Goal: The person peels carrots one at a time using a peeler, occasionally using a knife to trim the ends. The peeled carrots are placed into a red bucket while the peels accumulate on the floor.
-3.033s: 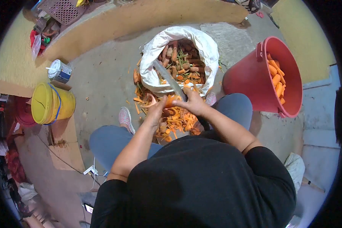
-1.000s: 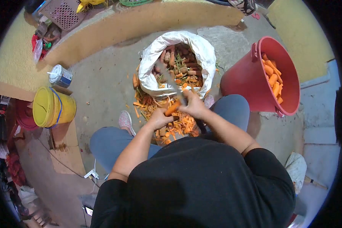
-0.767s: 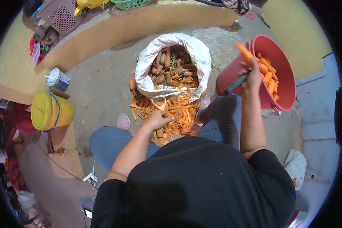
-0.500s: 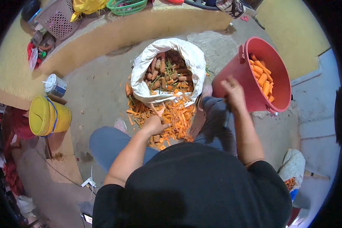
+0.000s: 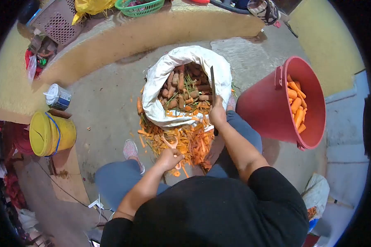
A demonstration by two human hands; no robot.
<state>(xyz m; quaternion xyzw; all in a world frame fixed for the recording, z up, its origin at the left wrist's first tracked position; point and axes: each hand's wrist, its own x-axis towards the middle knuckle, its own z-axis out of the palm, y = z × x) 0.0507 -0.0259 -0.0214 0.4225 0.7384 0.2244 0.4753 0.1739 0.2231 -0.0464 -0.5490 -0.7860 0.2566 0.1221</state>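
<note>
My left hand [image 5: 169,159] is closed around a pale orange Y-shaped peeler [image 5: 171,143], whose forked end points at the heap of carrot peelings [image 5: 189,142] on the floor. In my right hand [image 5: 218,113] is a knife [image 5: 212,82], its long dark blade pointing away from me over the right rim of a white sack [image 5: 154,88]. Unpeeled carrots [image 5: 180,82] with bits of green stalk lie inside the sack. To my right, a red bucket [image 5: 261,107] leans towards me and holds peeled orange carrots [image 5: 296,103].
A yellow bucket [image 5: 43,133] and a small white-and-blue tub [image 5: 58,97] stand at the left. Beyond the sack runs a low curved ledge [image 5: 173,28], with a green basket [image 5: 140,7] on it. A white power strip [image 5: 95,203] and cables lie at the lower left.
My right hand has moved left from beside the red bucket to the sack's edge, and the knife blade now shows upright. My left hand, still with the peeler, has dropped slightly towards me.
</note>
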